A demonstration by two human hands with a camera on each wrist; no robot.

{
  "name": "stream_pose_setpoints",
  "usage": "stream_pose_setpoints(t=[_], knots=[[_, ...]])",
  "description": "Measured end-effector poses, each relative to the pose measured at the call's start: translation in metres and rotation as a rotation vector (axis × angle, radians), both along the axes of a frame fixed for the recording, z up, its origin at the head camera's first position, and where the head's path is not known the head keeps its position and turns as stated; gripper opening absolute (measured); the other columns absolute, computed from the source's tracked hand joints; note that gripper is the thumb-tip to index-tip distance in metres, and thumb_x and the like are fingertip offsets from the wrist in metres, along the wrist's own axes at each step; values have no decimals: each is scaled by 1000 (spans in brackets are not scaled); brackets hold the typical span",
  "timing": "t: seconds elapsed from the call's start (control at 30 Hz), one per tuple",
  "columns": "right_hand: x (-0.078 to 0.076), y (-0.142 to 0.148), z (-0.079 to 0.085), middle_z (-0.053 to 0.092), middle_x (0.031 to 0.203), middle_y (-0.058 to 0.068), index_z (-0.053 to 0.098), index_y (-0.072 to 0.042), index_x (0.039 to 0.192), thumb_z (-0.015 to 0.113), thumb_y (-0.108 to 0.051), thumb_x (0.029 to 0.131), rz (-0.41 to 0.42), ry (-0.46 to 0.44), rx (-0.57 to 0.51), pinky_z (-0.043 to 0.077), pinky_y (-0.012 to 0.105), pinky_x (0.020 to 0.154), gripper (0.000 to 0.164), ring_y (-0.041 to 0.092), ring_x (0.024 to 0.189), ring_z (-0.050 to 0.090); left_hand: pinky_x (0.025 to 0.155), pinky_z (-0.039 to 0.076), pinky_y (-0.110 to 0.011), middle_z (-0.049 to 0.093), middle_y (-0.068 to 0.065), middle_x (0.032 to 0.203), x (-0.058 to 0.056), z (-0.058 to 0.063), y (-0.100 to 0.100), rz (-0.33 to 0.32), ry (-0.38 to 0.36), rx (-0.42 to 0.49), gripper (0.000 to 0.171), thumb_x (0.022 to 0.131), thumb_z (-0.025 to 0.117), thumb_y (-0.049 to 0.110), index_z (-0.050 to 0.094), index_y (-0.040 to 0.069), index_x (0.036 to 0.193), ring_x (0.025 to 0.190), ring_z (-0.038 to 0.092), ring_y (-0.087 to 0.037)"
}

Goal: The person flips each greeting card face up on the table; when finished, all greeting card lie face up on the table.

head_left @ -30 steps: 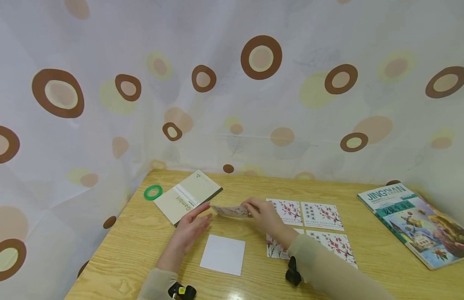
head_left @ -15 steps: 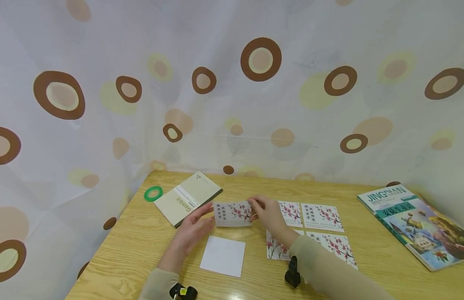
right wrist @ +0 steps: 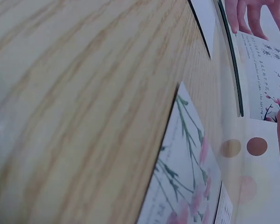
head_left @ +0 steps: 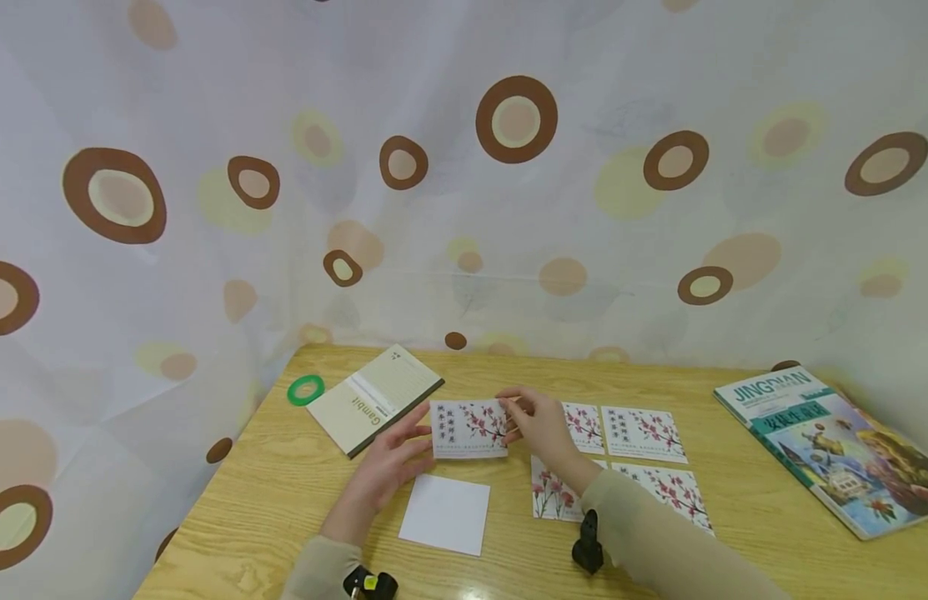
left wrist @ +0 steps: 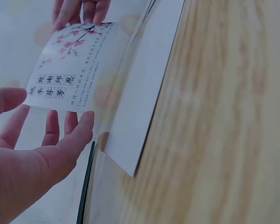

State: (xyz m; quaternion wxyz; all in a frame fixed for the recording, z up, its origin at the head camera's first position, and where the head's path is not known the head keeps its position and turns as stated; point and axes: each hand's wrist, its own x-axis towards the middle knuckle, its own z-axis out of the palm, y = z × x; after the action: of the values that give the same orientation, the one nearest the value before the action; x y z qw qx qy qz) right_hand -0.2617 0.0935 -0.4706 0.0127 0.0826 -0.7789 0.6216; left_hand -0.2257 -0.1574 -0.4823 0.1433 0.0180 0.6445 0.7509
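A printed card with pink blossom branches and dark characters is held up above the table, its picture side toward the head camera. My right hand pinches its right edge between thumb and fingers. At the opposite edge is my left hand, its fingers spread and loosely bent. In the left wrist view, that hand's fingertips are close to or touching the card's edge; firm contact cannot be told. Below the raised card, a plain white card lies flat.
Several floral cards lie in rows to the right, partly behind the right arm. A Gambit notebook and a green tape roll are at the back left. A magazine lies far right. Patterned cloth hangs behind the table.
The card, seen nearly edge-on a second ago, has tilted up so its printed face shows fully. Both hands have shifted only slightly. The cards on the table stay put.
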Motion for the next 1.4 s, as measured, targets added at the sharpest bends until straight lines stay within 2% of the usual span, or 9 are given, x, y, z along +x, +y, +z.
stream_pose_setpoints(t=[0.1,0.27,0.43,0.53,0.73,1.0,1.2,1.4], knots=[[-2,3,-2,68,80,15,67,-1,118,63,-8,96,14,5,-2,61,41,60,23,23,58,68,100,53,-41,44,-14,129,-2,0,1,3,0,-3,58,98,54,4,39,16,153,108,50,-18],[-3,8,-4,72,87,14,65,-7,121,65,-9,95,20,7,8,61,39,59,26,22,62,68,99,53,-39,45,-14,130,-4,-2,5,-3,-6,-2,57,98,55,5,40,14,152,109,53,-17],[-2,12,-4,74,86,13,65,-7,118,65,-8,95,-18,47,82,61,34,60,23,19,65,67,97,53,-34,46,-15,133,-6,-3,11,-8,12,1,54,99,54,5,41,10,151,109,55,-15],[-2,13,-4,74,85,12,66,-7,115,66,-8,94,-44,59,141,61,35,62,21,21,64,68,93,54,-30,46,-16,135,-6,-3,15,7,22,-15,53,98,56,4,43,8,150,106,56,-13],[-4,15,-4,74,85,9,66,-10,115,67,-10,94,-63,1,153,60,37,57,21,24,60,66,82,55,-24,48,-19,138,-11,-6,20,29,27,-101,59,91,63,-1,47,9,147,96,61,-11],[-8,18,-3,75,89,11,65,-8,117,66,-11,95,-55,-27,143,59,35,52,23,25,53,66,78,55,-26,56,-19,122,-15,-6,26,73,28,-188,66,85,65,-11,52,14,144,92,60,-15],[-13,22,-3,74,94,14,62,-2,123,66,-9,95,-47,-75,101,60,37,53,29,23,53,65,76,54,-26,60,-19,116,-19,-3,29,70,51,-229,63,86,65,-9,54,14,143,90,58,-15],[-17,26,-2,71,105,18,59,-2,128,68,-5,92,-19,-121,129,61,39,56,37,20,56,66,74,54,-22,60,-20,116,-23,-3,32,111,70,-251,57,85,67,-11,59,9,138,90,63,-14]])
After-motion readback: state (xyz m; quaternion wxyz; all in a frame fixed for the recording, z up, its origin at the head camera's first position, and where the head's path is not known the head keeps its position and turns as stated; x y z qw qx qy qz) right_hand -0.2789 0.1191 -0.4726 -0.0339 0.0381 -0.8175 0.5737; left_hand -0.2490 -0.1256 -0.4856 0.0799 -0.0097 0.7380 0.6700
